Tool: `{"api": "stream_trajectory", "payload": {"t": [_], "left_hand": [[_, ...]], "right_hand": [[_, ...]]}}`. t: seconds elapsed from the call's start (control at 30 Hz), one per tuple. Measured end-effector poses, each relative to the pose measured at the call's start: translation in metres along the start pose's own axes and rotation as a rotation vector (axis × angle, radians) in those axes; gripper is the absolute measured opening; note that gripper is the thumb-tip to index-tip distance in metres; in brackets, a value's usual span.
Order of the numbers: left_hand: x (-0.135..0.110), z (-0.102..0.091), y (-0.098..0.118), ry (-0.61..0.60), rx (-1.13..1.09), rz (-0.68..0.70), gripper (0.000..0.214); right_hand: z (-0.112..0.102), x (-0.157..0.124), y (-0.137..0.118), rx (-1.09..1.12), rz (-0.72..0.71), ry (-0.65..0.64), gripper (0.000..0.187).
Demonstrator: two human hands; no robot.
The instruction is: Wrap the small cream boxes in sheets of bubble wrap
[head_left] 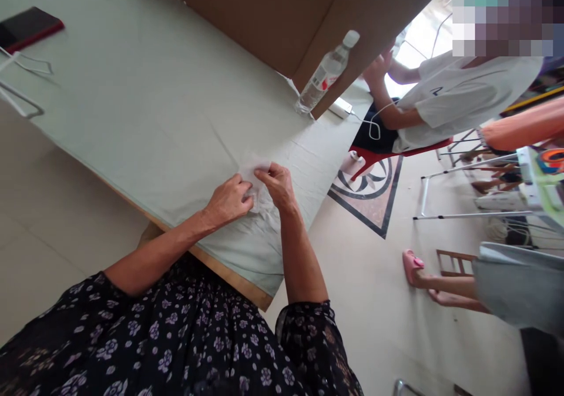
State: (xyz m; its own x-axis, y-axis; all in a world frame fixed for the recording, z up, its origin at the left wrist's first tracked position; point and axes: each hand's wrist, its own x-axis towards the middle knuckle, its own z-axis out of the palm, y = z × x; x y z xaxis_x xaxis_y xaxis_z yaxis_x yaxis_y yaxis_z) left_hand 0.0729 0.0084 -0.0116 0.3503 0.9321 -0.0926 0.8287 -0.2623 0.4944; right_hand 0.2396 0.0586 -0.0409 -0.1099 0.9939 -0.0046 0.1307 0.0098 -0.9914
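Over the pale green cloth on the table (145, 120), my two hands work close together near the table's corner. Between them is a thin, whitish, see-through sheet (259, 164), perhaps plastic or tissue; its exact kind is hard to make out. My right hand (279, 185) pinches the sheet's upper edge between thumb and fingers. Curled fingers of my left hand (229, 199) close on the sheet's left side, and part of it shows below them.
A clear plastic bottle (324, 79) leans against a large brown cardboard box (264, 20). Behind it lies a white power strip (341, 108). A dark tablet-like object with a red edge (33, 27) lies far left. A seated person in a white shirt (467, 102) is at the right.
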Motion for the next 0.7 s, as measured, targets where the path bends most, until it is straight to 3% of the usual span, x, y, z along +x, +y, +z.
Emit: {"api": "stream_trajectory", "payload": {"t": [0.17,0.27,0.4,0.47,0.5,0.6,0.7], "left_hand": [[-0.005,0.015,-0.011,0.129,-0.138,0.049,0.023],[-0.008,0.023,-0.017,0.248,-0.230,0.016,0.025],[-0.002,0.024,-0.028,0.334,-0.303,-0.005,0.052],[0.004,0.020,-0.034,0.289,-0.323,0.078,0.067],[0.006,0.017,-0.037,0.234,-0.334,0.114,0.065],[0.010,0.010,-0.042,0.079,-0.400,0.145,0.034],[0.008,0.011,-0.043,0.064,-0.474,0.153,0.017]], "right_hand": [[0.001,-0.024,-0.004,0.085,-0.043,0.026,0.021],[0.001,-0.035,-0.004,0.007,-0.050,0.030,0.021],[-0.001,-0.050,-0.006,-0.164,-0.096,-0.020,0.016],[-0.004,-0.057,-0.008,-0.203,-0.153,-0.059,0.014],[-0.006,-0.061,-0.009,-0.218,-0.189,-0.078,0.015],[-0.009,-0.074,-0.006,-0.321,-0.295,-0.129,0.018],[-0.006,-0.086,0.005,-0.521,-0.344,-0.150,0.040]]}}
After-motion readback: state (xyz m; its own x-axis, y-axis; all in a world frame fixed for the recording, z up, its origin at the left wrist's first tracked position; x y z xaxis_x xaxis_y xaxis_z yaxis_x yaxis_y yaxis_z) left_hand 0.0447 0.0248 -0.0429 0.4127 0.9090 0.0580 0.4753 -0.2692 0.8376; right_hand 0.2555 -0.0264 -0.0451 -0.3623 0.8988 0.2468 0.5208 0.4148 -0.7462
